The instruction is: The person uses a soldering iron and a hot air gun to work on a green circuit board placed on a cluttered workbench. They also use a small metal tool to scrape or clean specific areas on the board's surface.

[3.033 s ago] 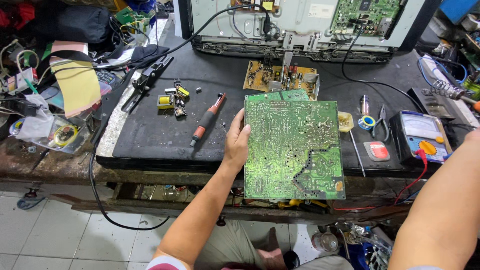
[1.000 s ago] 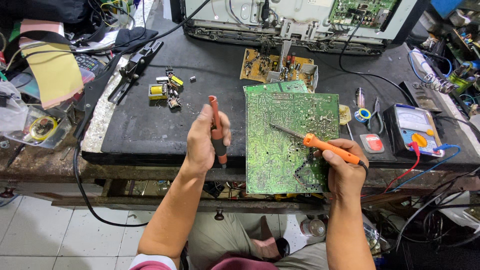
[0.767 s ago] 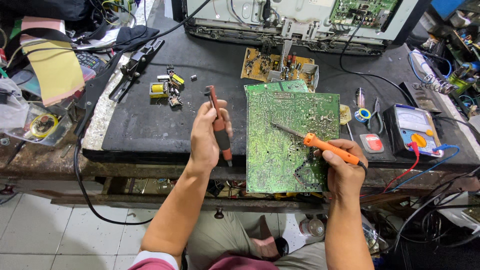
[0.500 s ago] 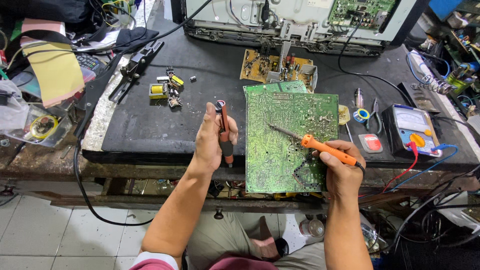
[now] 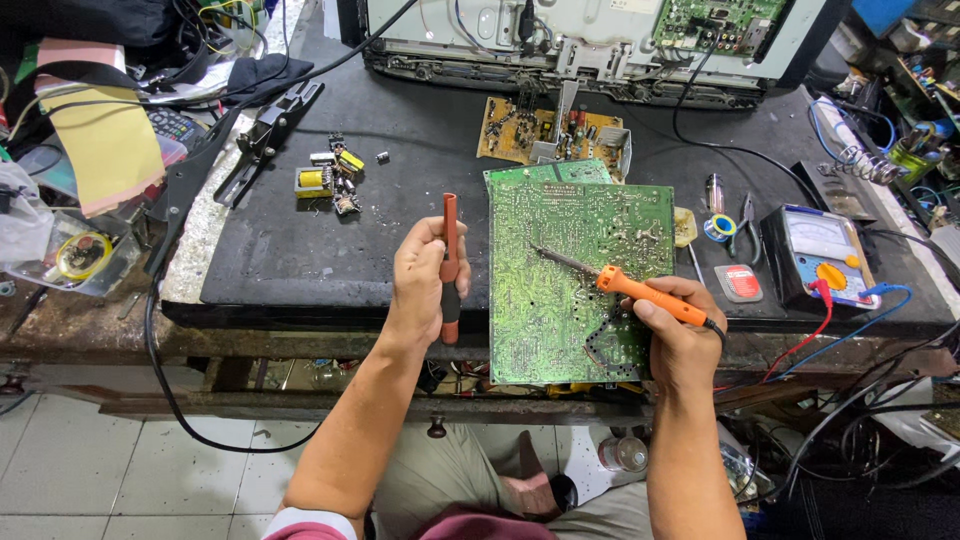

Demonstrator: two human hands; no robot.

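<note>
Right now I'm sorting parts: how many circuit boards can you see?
3: a large green board under the hands, a small yellowish board behind it, another green one at the far edge. More may be hidden.

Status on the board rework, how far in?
Done: green circuit board lies solder side up on the black mat, both tools picked up. In hand: right hand holds the orange soldering iron, its tip on the board's middle; left hand holds a red desoldering pump upright beside the board, off it. Left: whether any joint is finished cannot be told.
</note>
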